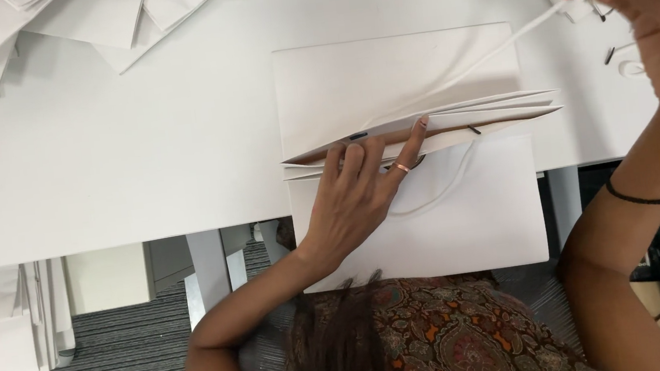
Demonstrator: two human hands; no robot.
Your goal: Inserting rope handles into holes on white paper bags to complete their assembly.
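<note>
Threading a cord (496,46) through the bag (391,71), by the look of it. Pinching the cord tight between thumb and fingertips of the right hand (658,15), up and away from the bag, and drawing it taut in a straight line down to the bag's folded mouth. Pressing on that mouth with the left hand (352,195), splayed flat and gripping nothing, fingertips at the edge, index finger stretched along the fold, a ring (401,167) on one finger. Bag lying flat on the table (96,171), straight under the left hand and below-left of the right, its near panel overhanging the edge toward the body.

Judging from this, next move calling for a firm hold at the fold and a steady pull, so as not to lift or tear the paper.

Hard to tell where exactly the cord enters the bag: white on white, hidden in the fold. Second cord loop only faintly visible under the left palm. Right fingertips partly cut off at the top edge. Loose cords (609,54) just below the right hand, more sheets (104,20) far beyond the left, cropped.
</note>
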